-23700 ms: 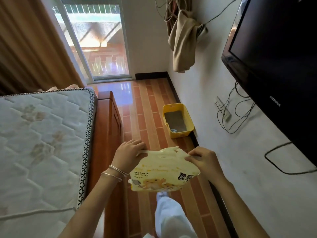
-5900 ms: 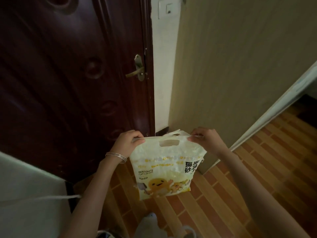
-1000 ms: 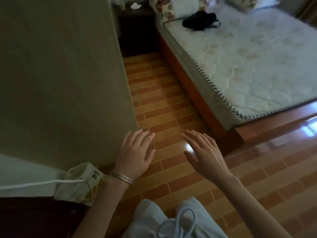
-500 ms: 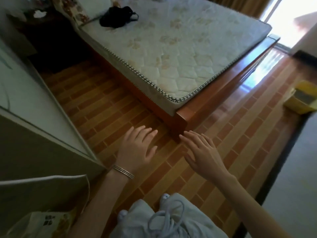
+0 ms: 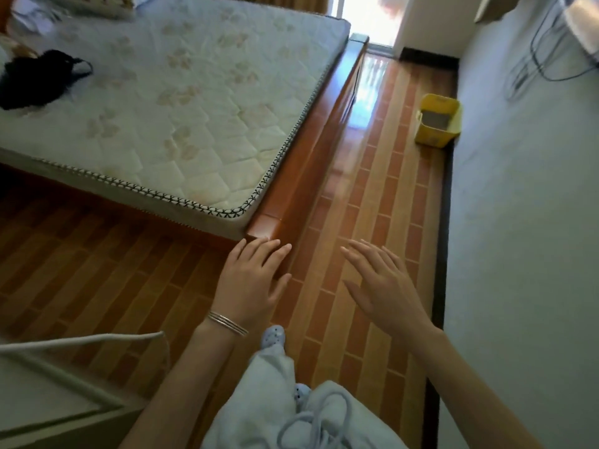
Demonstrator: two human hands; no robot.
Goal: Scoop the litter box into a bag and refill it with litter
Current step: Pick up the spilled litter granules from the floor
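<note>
Yellow plastic litter box (image 5: 437, 121) sits far ahead, seemingly litter-filled; our left hand (image 5: 251, 280) and right hand (image 5: 382, 286) hover spread, empty, probably balancing us.

Bare quilted mattress (image 5: 181, 102) on a reddish wood bed frame (image 5: 311, 163), filling ten to twelve o'clock. Brown brick-pattern floor (image 5: 366, 222) running toward one o'clock, glossy under glare from a bright doorway (image 5: 366, 14). Pale wall (image 5: 518, 222) at three o'clock, dark skirting (image 5: 442, 222) along its base.
</note>
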